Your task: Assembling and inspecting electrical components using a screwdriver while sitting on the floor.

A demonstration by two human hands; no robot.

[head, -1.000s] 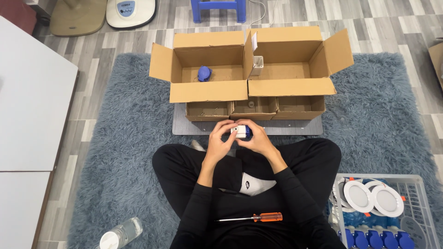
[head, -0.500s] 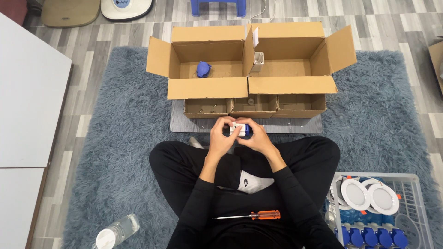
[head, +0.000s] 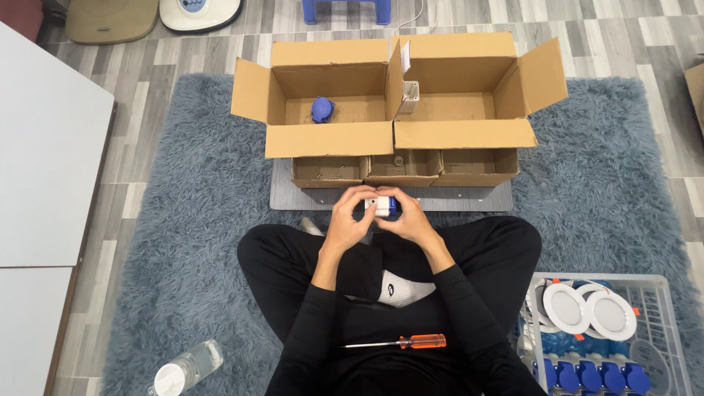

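I sit cross-legged on a grey-blue shaggy rug. Both hands meet in front of my knees around a small white and blue part (head: 381,204). My left hand (head: 348,220) grips it from the left and my right hand (head: 408,218) from the right. An orange-handled screwdriver (head: 400,342) lies across my lap. Just beyond my hands is a grey board (head: 293,195) carrying three small open cardboard trays (head: 405,168).
Two large open cardboard boxes stand behind the trays; the left box (head: 330,110) holds a blue part (head: 321,109), the right box (head: 469,106) a small white piece (head: 410,96). A wire basket (head: 664,352) with round white lamps and blue parts sits at right. A water bottle (head: 185,369) lies at lower left. A white table (head: 44,147) borders the left.
My hands stay joined on the small part, with only slight finger shifts. The view has drifted a little.
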